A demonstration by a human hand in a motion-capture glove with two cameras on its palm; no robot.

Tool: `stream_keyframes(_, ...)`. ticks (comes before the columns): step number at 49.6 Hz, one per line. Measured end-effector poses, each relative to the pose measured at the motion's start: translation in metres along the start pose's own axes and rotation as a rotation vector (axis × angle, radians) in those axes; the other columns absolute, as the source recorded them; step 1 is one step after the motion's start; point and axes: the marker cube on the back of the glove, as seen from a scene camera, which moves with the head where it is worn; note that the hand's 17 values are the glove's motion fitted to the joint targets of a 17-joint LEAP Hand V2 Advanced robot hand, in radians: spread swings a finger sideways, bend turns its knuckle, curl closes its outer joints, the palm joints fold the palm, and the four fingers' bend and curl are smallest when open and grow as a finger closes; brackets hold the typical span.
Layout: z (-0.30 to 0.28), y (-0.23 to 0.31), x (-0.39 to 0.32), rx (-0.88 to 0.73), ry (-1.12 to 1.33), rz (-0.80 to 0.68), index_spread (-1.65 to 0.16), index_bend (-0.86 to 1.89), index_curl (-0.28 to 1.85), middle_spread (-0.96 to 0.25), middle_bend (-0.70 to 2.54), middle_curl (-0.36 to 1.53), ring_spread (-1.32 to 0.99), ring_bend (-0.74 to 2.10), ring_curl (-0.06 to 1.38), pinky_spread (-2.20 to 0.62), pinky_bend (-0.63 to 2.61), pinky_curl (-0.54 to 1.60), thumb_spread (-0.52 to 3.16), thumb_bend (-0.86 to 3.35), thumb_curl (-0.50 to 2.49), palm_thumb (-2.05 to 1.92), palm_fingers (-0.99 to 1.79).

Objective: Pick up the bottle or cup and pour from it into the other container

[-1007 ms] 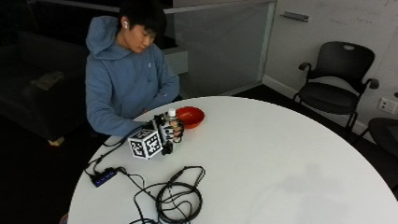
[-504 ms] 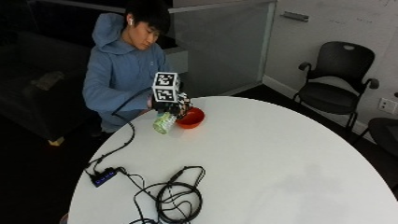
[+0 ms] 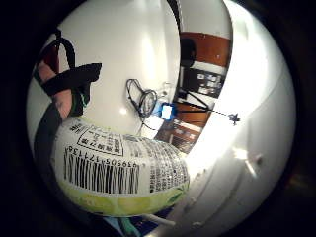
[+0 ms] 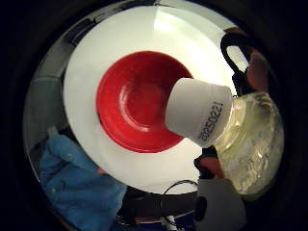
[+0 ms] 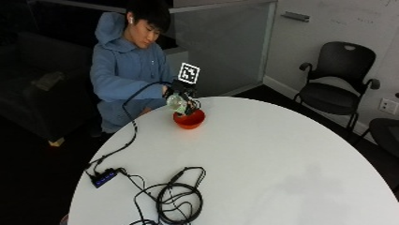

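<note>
The bottle (image 5: 180, 103), a clear plastic drink bottle with a pale green printed label and a white cap (image 4: 198, 111), sits in the upper left-centre of the outside view, lifted clear of the table and tilted with its neck down toward the red bowl (image 5: 189, 119). The tilt places the mouth over the receiving vessel, which is consistent with the pouring step. In the thumb-side palm view the cap overlaps the bowl's rim at the centre of the frame. The cap appears to be in place, and no liquid is visible leaving the bottle, so any pour looks blocked as things stand; this is a judgement, as the neck is seen only from one side.

The gloved right hand (image 5: 176, 96) holds the bottle by its body, with the fingers (image 3: 63, 98) wrapped around the labelled section. This grip at mid-body leaves the neck free to swing over the bowl.

The bowl stands on the round white table (image 5: 280, 154), close to the far-left edge nearest the seated person. There is little table between the bowl and that edge, so a spill on that side would likely reach the person's blue hooded top (image 5: 124, 70).

Open room lies to the right and toward the lower right of the frame, where the surface is bare. A coiled black cable (image 5: 178, 199) and a small hub (image 5: 103, 178) lie at lower left, well apart from the bowl.
</note>
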Motion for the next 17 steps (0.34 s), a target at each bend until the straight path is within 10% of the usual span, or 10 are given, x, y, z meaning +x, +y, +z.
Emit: stream_keyframes(17, 0.0060, -0.0063, -0.0017, -0.028, 0.266, -0.042, -0.11, 0.14, 0.39, -0.05, 0.34, 0.50, -0.19, 0.50, 0.45, -0.17, 0.57, 0.37, 0.27, -0.04, 0.69, 0.98, 1.19)
